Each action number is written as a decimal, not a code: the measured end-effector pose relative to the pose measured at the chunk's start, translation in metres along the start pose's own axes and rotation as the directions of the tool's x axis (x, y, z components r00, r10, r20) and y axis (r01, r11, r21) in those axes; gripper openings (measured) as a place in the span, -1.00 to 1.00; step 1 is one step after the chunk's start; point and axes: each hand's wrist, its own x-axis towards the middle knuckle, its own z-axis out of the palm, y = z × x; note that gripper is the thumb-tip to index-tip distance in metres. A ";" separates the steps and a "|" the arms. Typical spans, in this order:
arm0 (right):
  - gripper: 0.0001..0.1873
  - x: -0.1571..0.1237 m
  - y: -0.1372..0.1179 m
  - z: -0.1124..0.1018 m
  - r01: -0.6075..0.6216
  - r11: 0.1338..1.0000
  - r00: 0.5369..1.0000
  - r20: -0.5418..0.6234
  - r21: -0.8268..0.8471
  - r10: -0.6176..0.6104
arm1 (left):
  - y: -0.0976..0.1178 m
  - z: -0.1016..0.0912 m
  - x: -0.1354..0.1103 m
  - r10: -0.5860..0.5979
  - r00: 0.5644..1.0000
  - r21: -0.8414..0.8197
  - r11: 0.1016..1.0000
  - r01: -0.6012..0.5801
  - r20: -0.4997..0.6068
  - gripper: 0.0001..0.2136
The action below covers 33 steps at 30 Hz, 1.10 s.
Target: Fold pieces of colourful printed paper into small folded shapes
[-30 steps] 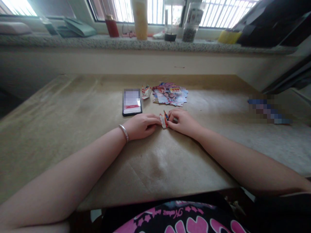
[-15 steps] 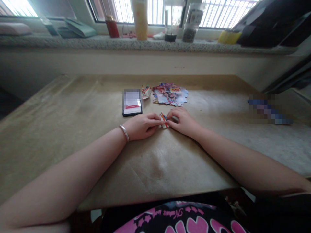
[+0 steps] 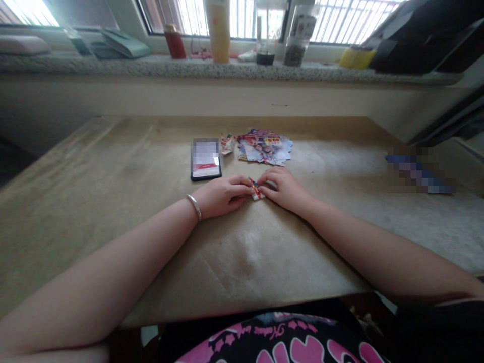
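Observation:
Between my two hands lies a small piece of folded printed paper (image 3: 257, 194), white with red, yellow and blue, low over the table. The fingers of my left hand (image 3: 227, 195) close on its left side; a silver bangle circles that wrist. From the right, my right hand (image 3: 284, 189) pinches the same paper with thumb and forefinger. Parts of the paper are hidden behind the fingertips. Just beyond the left hand a phone (image 3: 205, 176) in a dark case lies face up. A pile of printed paper sheets (image 3: 264, 148) rests beyond both hands.
Beside the phone sits a small folded paper piece (image 3: 228, 144). A blurred bluish flat thing (image 3: 419, 174) lies far right on the table (image 3: 132, 201). Bottles and jars, among them a red bottle (image 3: 175, 41), line the stone windowsill (image 3: 151, 68) at the back.
The fingers have shifted slightly on the folded paper, and the left fingertips have drawn back a little to the left. The phone and the pile have stayed put.

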 end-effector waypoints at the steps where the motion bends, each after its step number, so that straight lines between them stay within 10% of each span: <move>1: -0.85 0.000 -0.001 0.000 -0.005 1.000 1.000 0.004 -0.005 0.005 | 0.000 0.001 0.000 -0.002 1.000 0.003 1.000 0.002 -0.002 -0.73; 33: -0.83 -0.006 -0.007 -0.007 0.106 0.991 0.994 0.028 -0.087 -0.104 | 0.005 0.000 -0.003 0.023 0.997 0.176 0.984 -0.037 0.078 -0.64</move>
